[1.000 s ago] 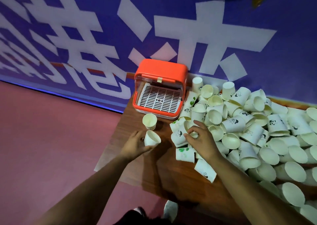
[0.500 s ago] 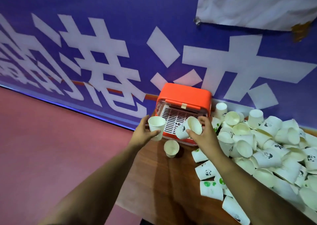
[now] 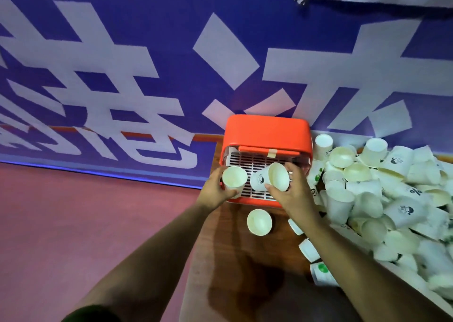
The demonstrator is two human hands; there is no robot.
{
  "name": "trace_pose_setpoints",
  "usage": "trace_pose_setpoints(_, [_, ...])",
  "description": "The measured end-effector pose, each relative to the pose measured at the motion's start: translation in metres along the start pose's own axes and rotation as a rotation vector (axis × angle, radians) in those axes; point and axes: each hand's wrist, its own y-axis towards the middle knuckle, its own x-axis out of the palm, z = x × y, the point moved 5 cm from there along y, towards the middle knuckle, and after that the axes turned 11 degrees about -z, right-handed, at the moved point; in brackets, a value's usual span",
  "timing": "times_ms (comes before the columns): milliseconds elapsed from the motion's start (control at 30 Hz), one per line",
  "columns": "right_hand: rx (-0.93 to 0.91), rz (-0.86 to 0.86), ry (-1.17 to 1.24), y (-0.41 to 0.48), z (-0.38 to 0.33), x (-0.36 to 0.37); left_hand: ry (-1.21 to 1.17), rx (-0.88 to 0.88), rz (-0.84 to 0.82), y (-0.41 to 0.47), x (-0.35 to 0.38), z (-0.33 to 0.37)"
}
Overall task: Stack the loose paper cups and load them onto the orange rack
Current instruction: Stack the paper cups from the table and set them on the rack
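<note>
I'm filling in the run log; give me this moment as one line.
left hand: holds upright cup | right hand: holds tilted cup | both over rack | rack: no cups visible

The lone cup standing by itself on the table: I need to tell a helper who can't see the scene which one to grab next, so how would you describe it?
Find the orange rack at the back of the wooden table, against the blue wall. Just in front of its near edge one paper cup stands upright, mouth up. Unlike the heap of cups on the right, it stands alone on bare wood, between the two forearms, and no hand holds it.
</note>
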Motion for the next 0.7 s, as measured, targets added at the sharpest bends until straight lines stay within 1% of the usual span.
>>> trace_pose_setpoints(100, [0.064,0.029,0.018,0.011,0.005,0.003,-0.008,0.003,0.038,0.014,0.003,0.002])
trace_pose_setpoints(200, [0.099,0.056,0.016,0.019,0.011,0.009,0.05,0.034,0.002,0.027,0.008,0.005])
trace_pose_setpoints(267, [0.101,0.058,0.008,0.021,0.011,0.014,0.168,0.051,-0.015,0.035,0.015,-0.002])
trace_pose_setpoints(333, [0.078,0.055,0.012,0.024,0.009,0.019,0.386,0.041,-0.024,0.042,0.021,-0.013])
trace_pose_setpoints(400, [0.052,0.045,-0.017,0.029,0.006,0.024,0.518,0.04,-0.02,0.047,0.024,-0.016])
trace_pose_setpoints(467, [0.036,0.015,-0.062,0.035,0.006,0.029,0.541,0.045,-0.038,0.047,0.025,-0.011])
trace_pose_setpoints(600, [0.048,-0.07,-0.109,0.046,0.009,0.037,0.513,0.014,-0.074,0.047,0.022,-0.011])
trace_pose_setpoints(700, [0.037,-0.133,-0.16,0.052,0.007,0.046,0.49,0.045,-0.102,0.044,0.015,-0.016])
